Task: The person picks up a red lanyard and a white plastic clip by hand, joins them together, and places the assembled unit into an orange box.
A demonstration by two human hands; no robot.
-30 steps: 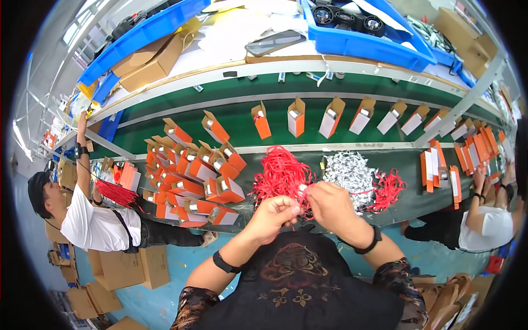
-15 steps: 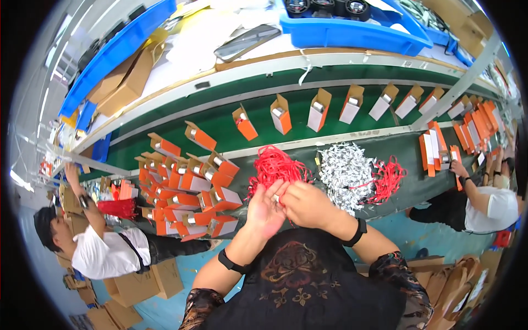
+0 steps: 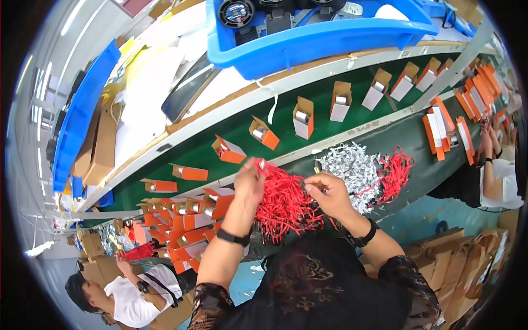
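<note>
Now we sort red cords over the green conveyor belt.
Orange-and-white boxes ride the far belt; between our hands hangs the red cord bundle. Our left hand grips its top, our right hand pinches strands on the right.

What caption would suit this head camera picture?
Left hand and right hand pull red cords apart beside orange-and-white cartons on a green conveyor belt.

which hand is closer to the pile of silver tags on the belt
Right. The right hand sits just beside the silver tag pile, on its left edge; the left hand is farther off, across the red cord bundle.
</note>
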